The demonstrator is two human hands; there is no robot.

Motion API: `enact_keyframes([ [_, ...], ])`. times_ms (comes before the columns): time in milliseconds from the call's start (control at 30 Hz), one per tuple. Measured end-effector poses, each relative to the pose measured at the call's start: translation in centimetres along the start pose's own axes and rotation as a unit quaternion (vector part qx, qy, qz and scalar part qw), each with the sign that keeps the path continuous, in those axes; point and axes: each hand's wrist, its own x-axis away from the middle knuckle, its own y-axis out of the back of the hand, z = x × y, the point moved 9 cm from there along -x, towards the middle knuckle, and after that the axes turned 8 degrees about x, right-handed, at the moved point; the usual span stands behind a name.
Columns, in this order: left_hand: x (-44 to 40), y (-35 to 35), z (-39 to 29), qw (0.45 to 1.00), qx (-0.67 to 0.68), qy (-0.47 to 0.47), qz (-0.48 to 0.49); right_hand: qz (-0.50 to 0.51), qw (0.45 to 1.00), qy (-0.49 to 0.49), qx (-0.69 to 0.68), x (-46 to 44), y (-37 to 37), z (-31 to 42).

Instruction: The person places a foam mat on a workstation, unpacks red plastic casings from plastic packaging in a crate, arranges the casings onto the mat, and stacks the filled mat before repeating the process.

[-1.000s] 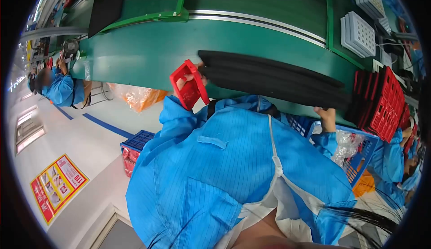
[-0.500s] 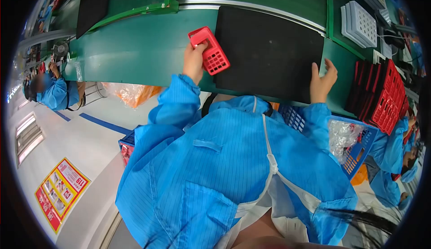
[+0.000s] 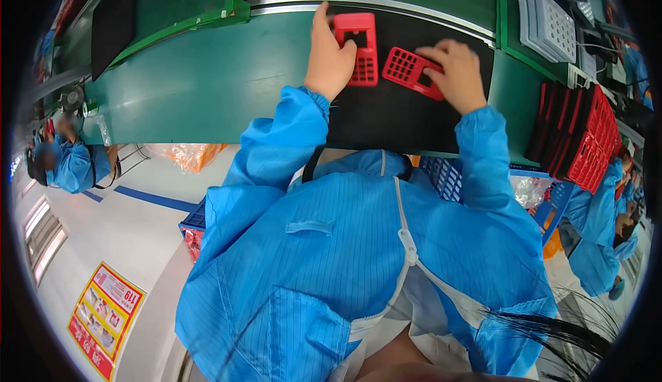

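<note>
My left hand (image 3: 332, 61) grips a red calculator housing (image 3: 369, 54) by its left side, thumb over the window opening and index finger stretched out beyond it. The housing stands nearly upright in view, its key grid toward me. My right hand (image 3: 460, 72) has hold of a second red calculator housing (image 3: 400, 67) by its window end, with the key grid pointing left. Both housings are over the black mat (image 3: 386, 120). The fingertips behind each shell are partly hidden.
A row of red calculator housings (image 3: 594, 137) stands at the bench's right end. White perforated trays (image 3: 552, 27) are stacked behind it. A metal rail (image 3: 414, 18) runs along the mat's far edge. Blue crates (image 3: 441, 178) sit below the bench, and a co-worker (image 3: 72, 165) is at far left.
My left hand has moved right and away from me, over the mat with its housing. My right hand, empty before, has come left and now holds a second red housing.
</note>
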Motion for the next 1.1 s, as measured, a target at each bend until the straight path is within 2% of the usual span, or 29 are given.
enact_keyframes([
  [33, -0.1, 0.5, -2.1, 0.989, -0.124, -0.078, 0.005, -0.104, 0.994, 0.019, 0.010, -0.2, 1.7, -0.2],
  [100, 1.2, 0.1, -4.3, 0.946, -0.268, -0.173, 0.065, -0.152, 0.987, -0.033, -0.036, 0.0, 4.2, -0.3],
  [133, 1.8, -1.1, -4.5, 0.930, -0.282, -0.193, 0.134, -0.163, 0.983, -0.072, -0.051, 0.6, 4.5, -0.3],
  [167, 2.7, -2.6, -4.1, 0.897, -0.328, -0.193, 0.227, -0.107, 0.987, -0.110, -0.042, 1.0, 3.4, 0.7],
  [200, 3.8, -3.1, -3.5, 0.866, -0.380, -0.197, 0.256, -0.019, 0.993, -0.095, -0.061, 1.4, 1.3, 2.5],
  [267, 3.7, -2.4, -2.8, 0.869, -0.373, -0.191, 0.265, -0.064, 0.995, -0.070, -0.037, 3.4, -1.0, 4.7],
  [333, 3.4, -1.1, -2.7, 0.876, -0.374, -0.202, 0.227, -0.087, 0.990, -0.079, -0.081, 4.6, -1.0, 4.7],
  [433, 2.7, -2.3, -4.0, 0.861, -0.421, -0.156, 0.239, -0.088, 0.992, -0.045, -0.079, 5.1, -1.6, 4.6],
  [500, 2.2, -3.2, -4.4, 0.849, -0.431, -0.168, 0.254, -0.092, 0.991, -0.034, -0.096, 4.9, -1.9, 4.2],
  [567, 1.9, -3.5, -6.1, 0.894, -0.314, -0.145, 0.285, -0.091, 0.988, -0.009, -0.127, 4.7, -2.1, 4.2],
  [600, 2.2, -3.4, -5.9, 0.893, -0.315, -0.144, 0.287, -0.087, 0.984, -0.015, -0.153, 4.8, -2.2, 4.3],
  [633, 2.4, -2.8, -6.0, 0.947, -0.110, -0.109, 0.281, -0.086, 0.984, -0.016, -0.154, 4.5, -2.4, 4.4],
  [667, 2.5, -2.0, -5.7, 0.957, 0.100, -0.069, 0.263, -0.109, 0.976, -0.025, -0.185, 4.1, -2.4, 4.2],
  [767, 2.0, 0.0, 1.2, 0.971, 0.178, 0.060, 0.149, -0.129, 0.969, -0.034, -0.210, 3.5, -2.3, 4.4],
  [800, 2.6, 0.4, 3.3, 0.945, 0.280, 0.125, 0.117, -0.126, 0.967, -0.024, -0.220, 3.3, -2.4, 4.6],
  [833, 2.7, 0.3, 2.7, 0.945, 0.279, 0.126, 0.118, -0.125, 0.965, -0.015, -0.228, 3.2, -2.5, 4.9],
  [900, 2.6, 1.0, 2.0, 0.957, 0.243, 0.156, 0.033, -0.124, 0.965, -0.003, -0.231, 2.6, -2.6, 5.6],
  [933, 2.2, 1.2, 0.7, 0.995, 0.048, 0.059, 0.058, -0.124, 0.964, 0.010, -0.233, 2.3, -2.5, 6.0],
  [967, 2.6, 0.8, -0.2, 0.994, -0.096, 0.001, 0.059, -0.121, 0.965, 0.022, -0.231, 2.0, -2.4, 6.5],
  [1033, 2.2, 0.1, -1.3, 0.958, -0.273, -0.060, 0.062, -0.114, 0.963, 0.028, -0.244, 0.8, -2.1, 7.2],
  [1067, 1.8, 0.1, -1.1, 0.945, -0.310, -0.088, 0.058, -0.107, 0.960, 0.035, -0.255, 0.0, -2.1, 7.6],
  [1100, 1.5, -0.2, -0.5, 0.932, -0.333, -0.105, 0.101, -0.107, 0.960, 0.053, -0.254, -0.6, -2.1, 8.0],
])
